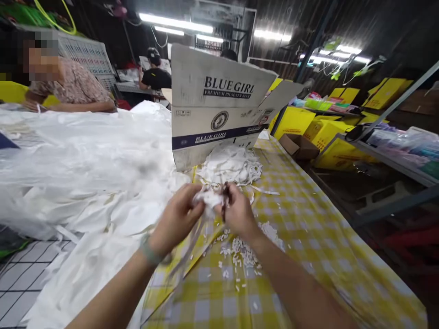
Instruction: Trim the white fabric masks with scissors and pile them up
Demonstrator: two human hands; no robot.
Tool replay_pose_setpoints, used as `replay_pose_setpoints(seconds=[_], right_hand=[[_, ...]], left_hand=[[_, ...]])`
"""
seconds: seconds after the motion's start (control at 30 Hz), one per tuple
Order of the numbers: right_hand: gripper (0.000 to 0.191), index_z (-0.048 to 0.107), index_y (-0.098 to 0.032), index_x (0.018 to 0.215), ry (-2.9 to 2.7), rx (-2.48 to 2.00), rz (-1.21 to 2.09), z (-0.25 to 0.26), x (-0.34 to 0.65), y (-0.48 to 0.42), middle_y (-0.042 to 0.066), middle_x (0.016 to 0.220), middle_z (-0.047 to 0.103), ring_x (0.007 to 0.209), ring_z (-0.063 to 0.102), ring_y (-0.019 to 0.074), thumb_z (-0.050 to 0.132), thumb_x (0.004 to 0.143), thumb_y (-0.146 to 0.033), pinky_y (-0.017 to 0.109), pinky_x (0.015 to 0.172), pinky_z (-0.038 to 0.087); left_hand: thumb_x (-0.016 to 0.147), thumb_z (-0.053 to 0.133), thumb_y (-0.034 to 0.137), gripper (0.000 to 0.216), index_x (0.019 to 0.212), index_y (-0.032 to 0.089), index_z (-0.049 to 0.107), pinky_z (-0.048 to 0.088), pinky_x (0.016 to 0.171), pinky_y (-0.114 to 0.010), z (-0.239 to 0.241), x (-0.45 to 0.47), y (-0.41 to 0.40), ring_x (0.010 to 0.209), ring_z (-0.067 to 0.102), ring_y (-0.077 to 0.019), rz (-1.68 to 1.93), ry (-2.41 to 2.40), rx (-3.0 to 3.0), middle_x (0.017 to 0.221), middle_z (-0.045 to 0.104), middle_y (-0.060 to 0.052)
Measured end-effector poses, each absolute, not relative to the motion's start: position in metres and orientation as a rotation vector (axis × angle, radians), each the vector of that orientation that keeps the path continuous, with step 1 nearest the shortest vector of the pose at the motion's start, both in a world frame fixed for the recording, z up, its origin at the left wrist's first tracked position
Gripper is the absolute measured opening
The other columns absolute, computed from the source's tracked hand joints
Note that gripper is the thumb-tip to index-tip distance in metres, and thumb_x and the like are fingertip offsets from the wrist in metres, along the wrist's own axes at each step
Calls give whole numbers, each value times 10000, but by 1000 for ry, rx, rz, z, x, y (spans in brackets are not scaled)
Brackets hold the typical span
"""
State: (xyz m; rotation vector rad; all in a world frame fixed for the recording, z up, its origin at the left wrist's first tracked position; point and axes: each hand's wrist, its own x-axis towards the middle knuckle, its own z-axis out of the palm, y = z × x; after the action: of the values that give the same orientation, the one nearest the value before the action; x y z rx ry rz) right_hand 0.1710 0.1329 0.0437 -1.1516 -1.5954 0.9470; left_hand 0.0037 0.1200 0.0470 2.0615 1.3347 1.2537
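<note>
My left hand (181,214), a bracelet on its wrist, is closed on a bunch of white fabric strips (210,198). Loose strip ends trail down from it over the table. Close beside it, my right hand (238,208) is wrapped round dark scissors (225,201), touching or nearly touching the bunch; blur hides the blades. Just beyond both hands lies a tangled pile of white strips (231,165). Small white cut bits (245,253) are scattered on the tablecloth below my right hand.
A yellow checked tablecloth (308,278) covers the table. An upright Blue Girl carton (219,100) stands behind the pile. White fabric (85,155) heaps up at left. A person (75,87) sits across there, another (156,73) farther back. Shelving (394,160) runs along the right.
</note>
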Motion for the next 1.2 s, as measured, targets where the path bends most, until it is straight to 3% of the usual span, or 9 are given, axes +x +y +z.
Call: replay_pose_setpoints(seconds=[0.17, 0.23, 0.3, 0.5, 0.67, 0.8, 0.87, 1.0, 1.2], right_hand=[[277, 536, -190, 913, -1452, -1541, 379, 76, 218, 230, 83, 956, 626, 829, 580, 213, 626, 653, -164, 335, 767, 447], [330, 532, -177, 965, -1452, -1579, 384, 57, 227, 232, 100, 1002, 611, 836, 568, 209, 659, 661, -172, 341, 782, 435], [346, 542, -191, 961, -1502, -1593, 478, 27, 226, 211, 39, 857, 602, 716, 540, 181, 722, 681, -284, 319, 699, 431], [338, 553, -208, 885, -1924, -1368, 1271, -30, 185, 102, -32, 706, 549, 597, 495, 131, 683, 781, -503, 263, 576, 403], [412, 525, -219, 1083, -2227, -1129, 1390, -23, 126, 54, 12, 909, 618, 753, 575, 151, 730, 753, -360, 280, 686, 460], [274, 541, -209, 935, -2192, -1067, 1349, -26, 91, 38, -4, 859, 605, 754, 550, 143, 718, 742, -293, 281, 722, 450], [298, 547, -210, 917, -2076, -1068, 1427, -31, 82, 29, -18, 813, 594, 733, 540, 137, 743, 736, -342, 274, 716, 447], [455, 541, -222, 975, -1827, -1037, 1696, -46, 72, 5, -7, 891, 610, 754, 541, 130, 823, 650, -369, 264, 714, 464], [237, 497, -211, 815, -1674, -982, 1931, -58, 70, -17, -13, 807, 613, 698, 550, 121, 699, 697, -250, 257, 671, 480]], left_hand=[[829, 571, 120, 332, 1159, 114, 600, 553, 839, -405, 45, 51, 212, 1062, 614, -251, 1360, 1324, 2007, 1287, 526, -195], [850, 559, 126, 304, 1150, 132, 610, 542, 903, -425, 16, 54, 186, 1144, 593, -259, 1329, 1327, 2002, 1295, 535, -185], [872, 563, 159, 242, 1105, 152, 627, 536, 941, -413, -12, 51, 130, 1171, 589, -249, 1276, 1305, 2023, 1229, 596, -156], [885, 527, 109, 181, 1026, 187, 611, 525, 914, -401, -51, -17, -33, 1063, 594, -238, 1158, 1695, 2064, 1123, 617, -126], [870, 554, 191, 159, 1020, 164, 601, 464, 900, -460, -59, -117, -68, 1012, 557, -288, 979, 2313, 1967, 1035, 573, -126], [870, 586, 287, 120, 893, 181, 638, 462, 813, -404, -55, -134, -76, 869, 564, -250, 797, 2136, 1969, 901, 607, -80], [875, 590, 273, 126, 806, 180, 641, 461, 775, -363, -48, -123, -76, 827, 565, -221, 984, 2083, 1845, 859, 593, -63], [891, 627, 266, 92, 891, 193, 683, 471, 747, -297, -20, -92, -65, 806, 593, -162, 1482, 1715, 1269, 857, 612, -28], [893, 641, 313, 209, 777, 153, 710, 362, 462, -191, 27, -107, -42, 524, 454, -63, 1794, 1167, 801, 660, 552, 1]])
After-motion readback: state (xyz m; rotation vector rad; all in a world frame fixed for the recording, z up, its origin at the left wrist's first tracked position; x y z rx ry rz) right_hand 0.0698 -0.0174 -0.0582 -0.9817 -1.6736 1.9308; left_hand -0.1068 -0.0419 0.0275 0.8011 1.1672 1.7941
